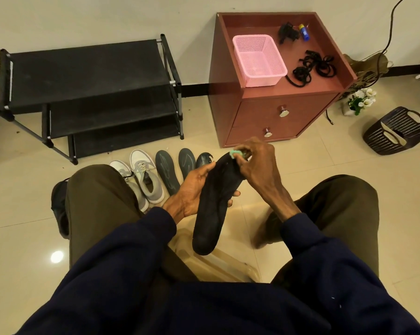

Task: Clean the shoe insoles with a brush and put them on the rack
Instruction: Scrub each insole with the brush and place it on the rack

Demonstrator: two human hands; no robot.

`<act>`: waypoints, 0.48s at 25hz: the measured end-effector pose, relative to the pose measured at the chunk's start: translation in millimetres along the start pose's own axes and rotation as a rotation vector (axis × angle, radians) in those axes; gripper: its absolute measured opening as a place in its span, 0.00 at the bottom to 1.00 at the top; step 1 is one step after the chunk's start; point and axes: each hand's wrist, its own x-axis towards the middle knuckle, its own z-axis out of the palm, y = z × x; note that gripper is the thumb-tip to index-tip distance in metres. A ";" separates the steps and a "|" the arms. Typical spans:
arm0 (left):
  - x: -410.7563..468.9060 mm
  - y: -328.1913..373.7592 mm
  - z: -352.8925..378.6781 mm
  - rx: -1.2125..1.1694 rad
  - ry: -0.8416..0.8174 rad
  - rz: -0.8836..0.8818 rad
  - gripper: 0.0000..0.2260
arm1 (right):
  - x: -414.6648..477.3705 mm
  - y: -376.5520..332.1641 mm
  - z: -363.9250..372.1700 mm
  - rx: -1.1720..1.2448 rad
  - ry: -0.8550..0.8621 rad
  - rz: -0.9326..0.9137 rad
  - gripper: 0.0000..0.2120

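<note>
My left hand (192, 189) grips a black insole (216, 204) from the left side, holding it upright between my knees. At the insole's top end my right hand (255, 163) is closed on a small green brush (236, 154), which touches the insole. On the floor beyond lie two grey insoles (166, 171) (187, 162) and a dark third one (203, 159), partly hidden behind my left hand. The black three-tier shoe rack (88, 76) stands against the wall at far left, its shelves bare.
A pair of white and grey sneakers (141, 180) sits beside the insoles. A reddish cabinet (272, 117) carries a pink basket (259, 60) and black laces (313, 67). A dark basket (395, 130) and a flower pot (360, 100) stand at right. A plastic stool (216, 264) is under me.
</note>
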 end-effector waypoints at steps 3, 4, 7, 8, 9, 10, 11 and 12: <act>2.2 0.3 -3.0 0.009 0.050 0.000 0.25 | -5.9 2.0 3.6 -0.012 0.046 0.033 0.08; 1.8 1.1 -2.9 0.002 0.074 0.005 0.25 | -9.7 -5.3 7.3 0.035 -0.025 -0.002 0.08; -0.3 4.0 -1.0 -0.067 0.161 0.039 0.18 | -23.1 -30.8 17.0 0.133 -0.352 -0.140 0.08; -0.8 4.9 -0.9 -0.081 0.187 0.055 0.17 | -24.0 -34.3 17.4 0.124 -0.407 -0.167 0.07; -1.5 5.5 -1.0 -0.077 0.193 0.062 0.18 | -21.8 -34.0 17.1 0.088 -0.395 -0.170 0.06; -3.0 6.4 0.9 -0.069 0.172 0.057 0.19 | -17.9 -31.1 15.9 0.031 -0.326 -0.150 0.05; -2.7 6.7 1.3 -0.066 0.141 0.047 0.19 | -13.7 -26.0 13.9 -0.037 -0.236 -0.110 0.05; -2.8 6.8 2.1 -0.065 0.116 0.036 0.19 | -11.2 -21.1 11.2 -0.079 -0.158 -0.068 0.05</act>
